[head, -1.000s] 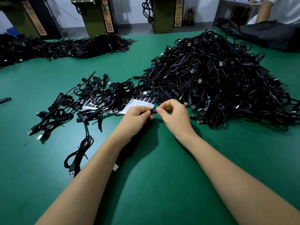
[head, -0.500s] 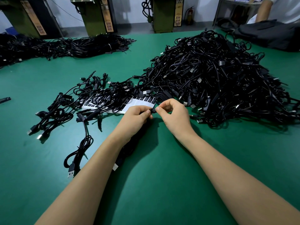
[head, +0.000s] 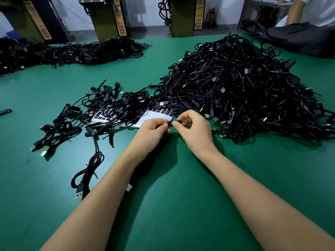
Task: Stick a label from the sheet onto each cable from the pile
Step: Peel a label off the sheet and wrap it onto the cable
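Note:
A big pile of black cables [head: 241,91] covers the right half of the green table. In front of it lies a white label sheet [head: 157,114] with black labels, partly buried under loose cables [head: 116,109]. My left hand [head: 154,130] and my right hand [head: 194,127] meet just in front of the sheet. Both pinch a short black stretch of one cable with a label [head: 172,123] between thumbs and fingertips. The rest of that cable [head: 143,169] runs under my left forearm.
A smaller group of cables [head: 59,127] lies to the left, one coil [head: 87,171] near my left arm. More bundles [head: 72,53] sit at the far left. A black bag [head: 304,38] and another person's arm are at the far right. Machines stand behind the table.
Both hands stay pinched on the same spot of the cable; only small finger movements show.

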A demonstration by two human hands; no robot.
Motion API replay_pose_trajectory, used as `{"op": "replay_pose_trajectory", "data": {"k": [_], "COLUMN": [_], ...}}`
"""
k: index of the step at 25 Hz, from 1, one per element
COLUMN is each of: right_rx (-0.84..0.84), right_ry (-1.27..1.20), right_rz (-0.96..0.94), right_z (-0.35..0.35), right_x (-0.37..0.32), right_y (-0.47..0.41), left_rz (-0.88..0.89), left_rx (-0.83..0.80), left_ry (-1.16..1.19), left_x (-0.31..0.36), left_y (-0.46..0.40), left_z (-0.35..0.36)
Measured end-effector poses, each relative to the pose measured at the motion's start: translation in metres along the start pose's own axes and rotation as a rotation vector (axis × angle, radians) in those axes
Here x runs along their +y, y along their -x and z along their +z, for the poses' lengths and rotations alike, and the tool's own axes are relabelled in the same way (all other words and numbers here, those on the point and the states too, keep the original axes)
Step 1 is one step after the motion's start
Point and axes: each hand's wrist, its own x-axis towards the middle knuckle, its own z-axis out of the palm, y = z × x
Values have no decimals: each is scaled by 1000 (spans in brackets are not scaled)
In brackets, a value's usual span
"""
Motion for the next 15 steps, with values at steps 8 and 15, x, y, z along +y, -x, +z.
{"op": "replay_pose_trajectory", "data": {"k": [8, 15], "right_rx": [-6, -46], "right_ry": [-69, -189], "right_rz": [7, 138], "right_z": [-5, -6], "right_x": [1, -3], "right_y": [-1, -2], "left_rz": [-29, -8], "left_rx": [-5, 8], "left_ry": [100, 223], "left_x": [5, 11], "left_y": [3, 7], "left_z": [-3, -5]}}
